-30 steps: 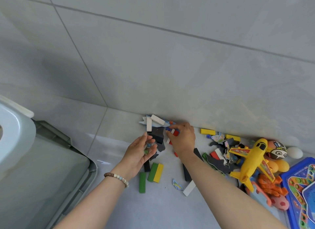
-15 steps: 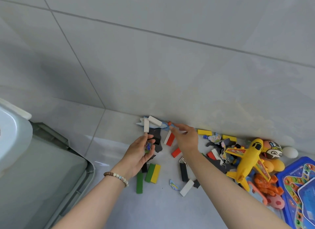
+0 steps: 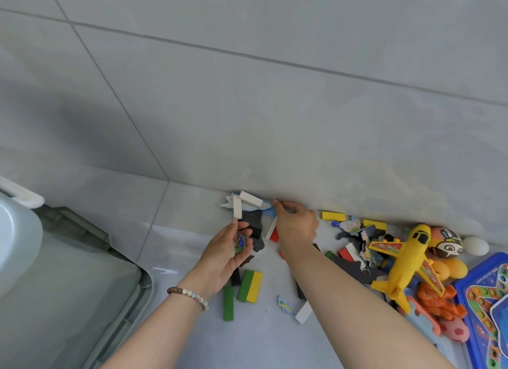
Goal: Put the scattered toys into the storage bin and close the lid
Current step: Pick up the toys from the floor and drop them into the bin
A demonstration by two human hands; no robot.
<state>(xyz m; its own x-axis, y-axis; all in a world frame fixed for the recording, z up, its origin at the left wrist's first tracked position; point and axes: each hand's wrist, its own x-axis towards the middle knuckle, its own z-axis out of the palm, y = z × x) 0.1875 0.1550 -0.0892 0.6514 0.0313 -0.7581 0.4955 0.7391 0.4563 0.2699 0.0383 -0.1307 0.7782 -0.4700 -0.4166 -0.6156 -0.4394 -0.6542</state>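
Toys lie scattered on the floor along the wall. My left hand [image 3: 228, 254] is cupped palm-up and holds several small glass marbles [image 3: 240, 243]. My right hand [image 3: 295, 225] reaches to the foot of the wall, fingertips pinched on something small that I cannot make out, beside two white blocks [image 3: 246, 203] and a blue puzzle piece [image 3: 268, 211]. Green and yellow blocks [image 3: 250, 286] lie below my left hand. A yellow toy airplane [image 3: 409, 258] sits to the right. The grey storage bin's lid [image 3: 68, 291] shows at lower left.
A white bin edge [image 3: 16, 231] is at far left. Right of the plane lie a cartoon-face ball [image 3: 446, 243], a white egg [image 3: 475, 245], orange toys [image 3: 439, 302] and a blue game board [image 3: 489, 300]. Black puzzle pieces [image 3: 354, 264] and yellow blocks [image 3: 333, 215] are scattered between.
My right hand has lifted off the red and white blocks and moved up to the wall's base. My left hand stays cupped with the marbles.
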